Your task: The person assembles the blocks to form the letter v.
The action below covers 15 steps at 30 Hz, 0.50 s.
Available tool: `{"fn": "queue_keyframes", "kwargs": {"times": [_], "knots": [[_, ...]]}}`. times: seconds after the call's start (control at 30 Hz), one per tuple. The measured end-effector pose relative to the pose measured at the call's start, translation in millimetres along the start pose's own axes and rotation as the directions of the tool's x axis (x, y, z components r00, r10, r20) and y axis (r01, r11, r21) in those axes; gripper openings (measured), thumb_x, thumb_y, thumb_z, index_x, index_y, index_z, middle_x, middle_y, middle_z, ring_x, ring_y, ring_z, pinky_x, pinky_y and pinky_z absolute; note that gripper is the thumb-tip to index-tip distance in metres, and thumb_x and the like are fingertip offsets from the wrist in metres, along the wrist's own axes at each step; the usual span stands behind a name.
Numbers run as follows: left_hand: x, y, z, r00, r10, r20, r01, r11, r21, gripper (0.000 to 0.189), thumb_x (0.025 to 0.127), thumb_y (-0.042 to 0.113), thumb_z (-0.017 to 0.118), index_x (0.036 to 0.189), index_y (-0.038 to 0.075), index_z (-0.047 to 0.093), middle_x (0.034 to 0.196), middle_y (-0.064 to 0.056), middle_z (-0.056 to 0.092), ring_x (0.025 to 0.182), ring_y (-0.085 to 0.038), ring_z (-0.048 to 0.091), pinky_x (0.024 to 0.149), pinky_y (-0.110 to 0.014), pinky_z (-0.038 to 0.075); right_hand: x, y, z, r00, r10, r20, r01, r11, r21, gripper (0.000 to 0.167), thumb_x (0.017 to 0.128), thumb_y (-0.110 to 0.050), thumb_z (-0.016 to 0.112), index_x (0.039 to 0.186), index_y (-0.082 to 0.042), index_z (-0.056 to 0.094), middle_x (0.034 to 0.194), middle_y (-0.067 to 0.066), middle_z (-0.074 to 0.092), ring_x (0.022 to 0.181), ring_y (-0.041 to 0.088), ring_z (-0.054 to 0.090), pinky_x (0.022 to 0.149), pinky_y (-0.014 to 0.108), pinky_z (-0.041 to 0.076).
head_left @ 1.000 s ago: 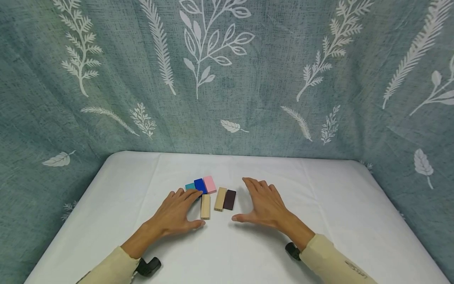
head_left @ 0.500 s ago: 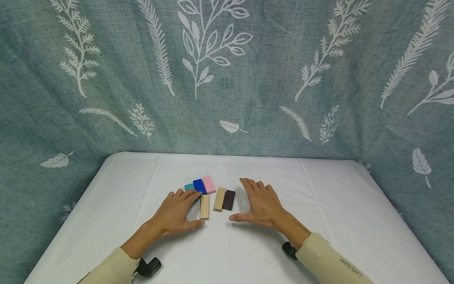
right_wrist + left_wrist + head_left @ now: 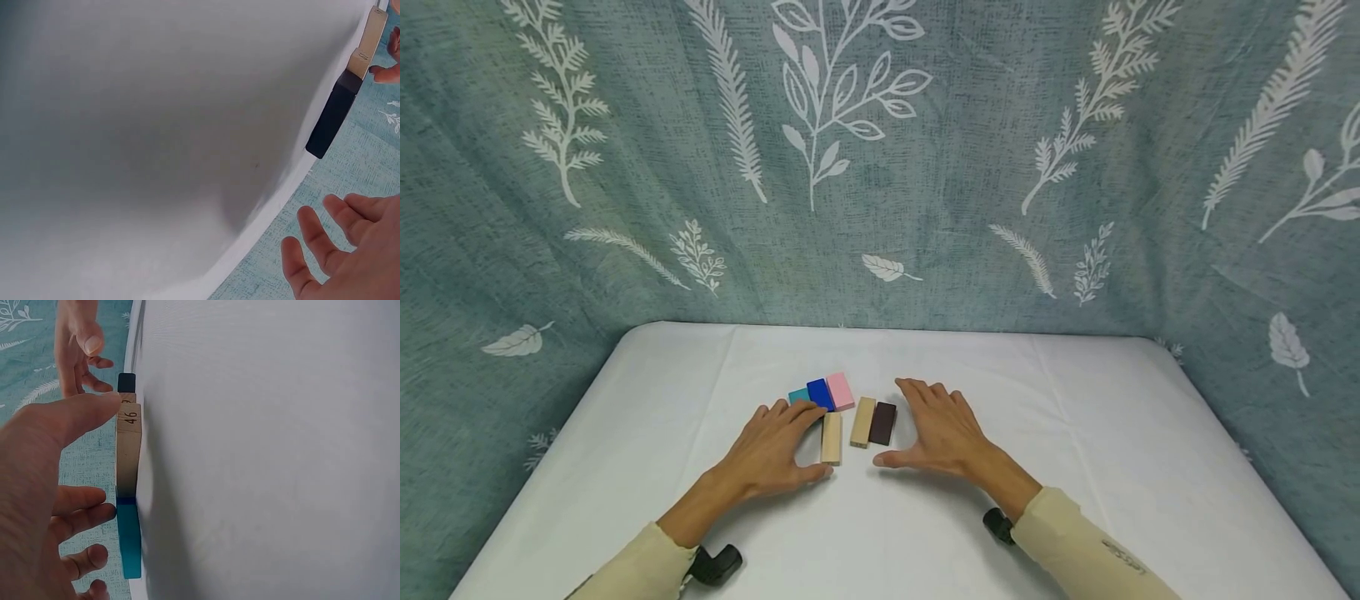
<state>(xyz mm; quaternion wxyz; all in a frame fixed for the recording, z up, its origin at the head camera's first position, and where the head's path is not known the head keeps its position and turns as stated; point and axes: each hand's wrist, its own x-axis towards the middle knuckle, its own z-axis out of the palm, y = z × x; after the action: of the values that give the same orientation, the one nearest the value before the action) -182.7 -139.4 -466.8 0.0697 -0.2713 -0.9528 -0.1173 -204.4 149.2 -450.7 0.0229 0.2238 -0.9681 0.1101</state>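
Six-sided wooden blocks lie in a loose cluster on the white table. My left hand (image 3: 771, 450) is spread at the cluster's left side, thumb near the close end of a plain wood block (image 3: 831, 439) and fingertips at a blue block (image 3: 820, 394). A teal block (image 3: 798, 396) is partly hidden behind those fingers; a pink block (image 3: 840, 391) lies beside the blue one. A second plain block (image 3: 862, 422) sits against a dark brown block (image 3: 883, 424). My right hand (image 3: 943, 437) arches just right of the brown block, fingers and thumb apart, holding nothing.
The white-covered table (image 3: 1000, 358) has its far edge behind the blocks. A teal cloth (image 3: 962, 275) with white leaf patterns hangs beyond it. Black wrist devices (image 3: 715, 566) sit under both sleeves.
My right hand has moved left, closer to the dark brown block. The left hand and the blocks have stayed nearly still, and the head view has shifted slightly.
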Motion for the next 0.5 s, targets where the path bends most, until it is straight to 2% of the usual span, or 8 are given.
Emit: {"fn": "queue_keyframes", "kwargs": {"times": [0.5], "knots": [[2.8, 1.0, 0.7, 1.000, -0.003, 0.010, 0.003, 1.000, -0.003, 0.082, 0.079, 0.062, 0.076, 0.141, 0.011, 0.059, 0.139, -0.008, 0.056, 0.119, -0.031, 0.054, 0.089, -0.049, 0.043, 4.3, -3.6, 2.6, 0.999, 0.020, 0.045, -0.020, 1.000, 0.000, 0.120, 0.066, -0.091, 0.062, 0.156, -0.016, 0.037, 0.151, 0.004, 0.047, 0.127, 0.030, 0.049, 0.096, 0.050, 0.039]]}}
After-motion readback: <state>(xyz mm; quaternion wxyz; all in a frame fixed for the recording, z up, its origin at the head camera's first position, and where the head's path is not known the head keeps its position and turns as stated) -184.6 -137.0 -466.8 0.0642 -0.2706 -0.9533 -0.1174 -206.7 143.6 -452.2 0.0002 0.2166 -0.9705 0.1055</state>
